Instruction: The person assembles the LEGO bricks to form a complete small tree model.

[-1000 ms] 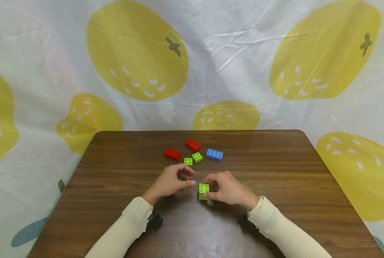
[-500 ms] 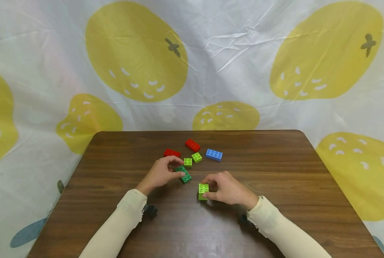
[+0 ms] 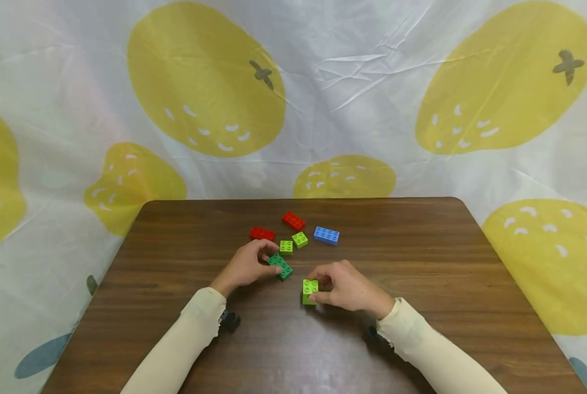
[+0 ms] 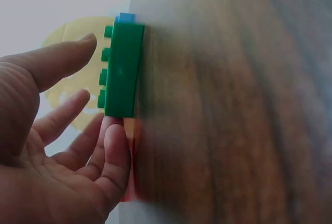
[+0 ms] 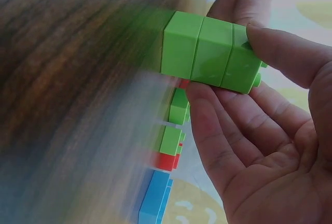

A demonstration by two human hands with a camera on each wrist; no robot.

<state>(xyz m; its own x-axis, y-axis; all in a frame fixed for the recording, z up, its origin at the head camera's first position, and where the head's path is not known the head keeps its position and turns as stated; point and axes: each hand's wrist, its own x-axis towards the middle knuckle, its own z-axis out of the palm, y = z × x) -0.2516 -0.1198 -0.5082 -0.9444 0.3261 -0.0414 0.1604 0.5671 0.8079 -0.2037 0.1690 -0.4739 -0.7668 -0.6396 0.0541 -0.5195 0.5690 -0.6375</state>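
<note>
The right hand (image 3: pixel 349 289) pinched the stack (image 5: pixel 212 52), while the left hand (image 3: pixel 246 265) had loose fingers by the green brick (image 4: pixel 124 71), which looked light, hard and best held by its sides.

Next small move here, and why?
Probably move the left hand past the dark-green rectangular plastic brick to the nearer loose lime-green square plastic brick. That hand seems to grip nothing; the loose brick lies just beyond, its colour and four studs matching the top of the lime-green plastic stack in the right hand.
</note>
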